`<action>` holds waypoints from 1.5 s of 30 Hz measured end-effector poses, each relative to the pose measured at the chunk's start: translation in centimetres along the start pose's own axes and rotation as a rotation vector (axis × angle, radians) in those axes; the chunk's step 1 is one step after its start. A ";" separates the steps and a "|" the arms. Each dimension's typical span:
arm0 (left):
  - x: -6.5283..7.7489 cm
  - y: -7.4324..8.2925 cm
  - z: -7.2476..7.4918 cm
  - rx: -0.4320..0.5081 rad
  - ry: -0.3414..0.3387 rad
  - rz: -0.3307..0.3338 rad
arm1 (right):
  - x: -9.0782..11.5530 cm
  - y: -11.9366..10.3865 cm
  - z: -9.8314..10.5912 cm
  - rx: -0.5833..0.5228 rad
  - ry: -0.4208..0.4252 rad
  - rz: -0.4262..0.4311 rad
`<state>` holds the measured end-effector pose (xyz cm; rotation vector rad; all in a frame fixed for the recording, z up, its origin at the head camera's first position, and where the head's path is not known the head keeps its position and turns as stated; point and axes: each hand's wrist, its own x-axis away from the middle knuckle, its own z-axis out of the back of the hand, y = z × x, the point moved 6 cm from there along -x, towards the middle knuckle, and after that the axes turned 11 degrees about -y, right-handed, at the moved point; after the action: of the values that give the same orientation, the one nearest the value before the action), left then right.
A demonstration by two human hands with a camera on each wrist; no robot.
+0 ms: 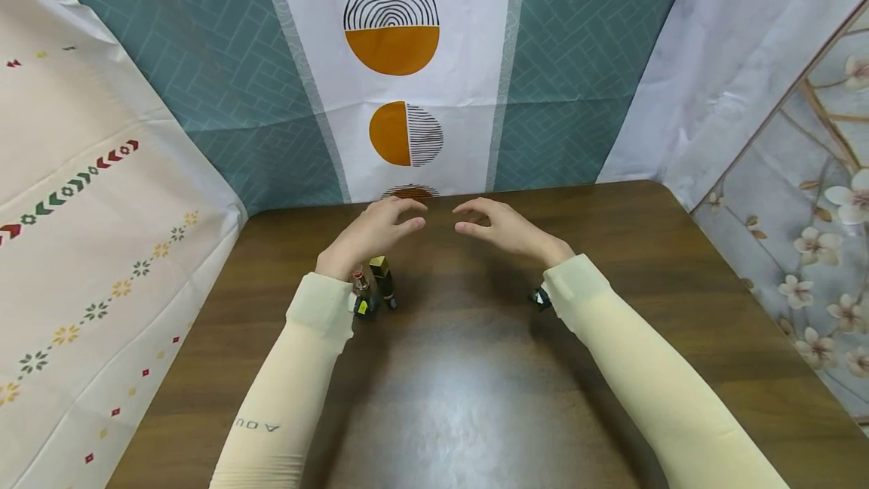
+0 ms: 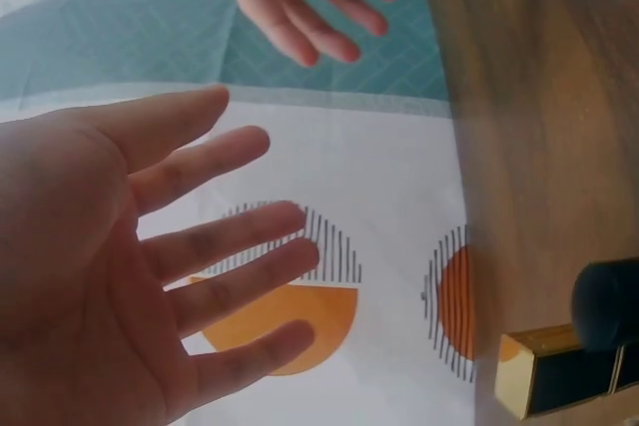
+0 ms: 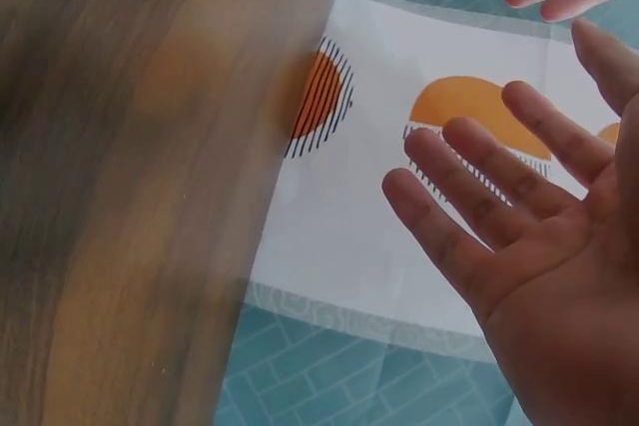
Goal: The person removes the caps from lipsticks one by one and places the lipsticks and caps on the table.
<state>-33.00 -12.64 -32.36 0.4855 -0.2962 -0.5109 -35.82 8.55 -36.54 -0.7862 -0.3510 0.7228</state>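
Observation:
Both hands hover over the table, palms facing each other with a gap between. My left hand (image 1: 382,231) has its fingers spread and relaxed and holds nothing; the left wrist view shows its bare palm (image 2: 90,266). My right hand (image 1: 505,226) mirrors it, fingers loosely bent, its palm (image 3: 559,276) bare in the right wrist view. Nearest the left hand, below its wrist, stands a black and gold lipstick-like tube (image 1: 382,275). Beside that is a small item with a red top (image 1: 359,278), partly hidden by the left wrist. A dark rounded object (image 2: 604,304) overlaps the tube in the left wrist view.
The brown wooden table (image 1: 462,368) reaches back to a hanging cloth (image 1: 462,96) with orange and striped circles. Patterned cloth (image 1: 102,247) lines the left side, and a floral one (image 1: 808,270) the right. Small dark devices (image 1: 539,298) sit under both wrists.

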 end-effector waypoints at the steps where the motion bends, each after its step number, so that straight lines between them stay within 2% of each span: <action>1: 0.2 0.0 0.1 0.007 -0.005 -0.004 | 0.1 0.0 -0.2 -0.010 -0.006 0.002; 10: 1.4 0.6 0.0 0.016 -0.068 -0.001 | 0.1 -0.2 -1.1 -0.001 -0.021 0.001; 17: 2.1 -0.2 -0.7 -0.001 -0.139 0.001 | -0.1 -0.5 -1.9 -0.012 -0.049 0.015; 26: 3.0 -0.2 -1.1 -0.039 -0.174 0.003 | -0.3 -0.6 -2.8 0.009 -0.078 0.024; 37: 3.5 -1.0 -2.4 -0.024 -0.238 0.030 | -0.7 -0.5 -4.3 -0.085 -0.124 0.041; 45: 3.6 -1.9 -3.9 0.002 -0.330 0.057 | -0.8 0.2 -5.7 -0.164 -0.167 0.047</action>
<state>-29.24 -14.57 -36.04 0.3919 -0.6253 -0.5345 -33.40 5.16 -40.50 -0.8933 -0.5500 0.8133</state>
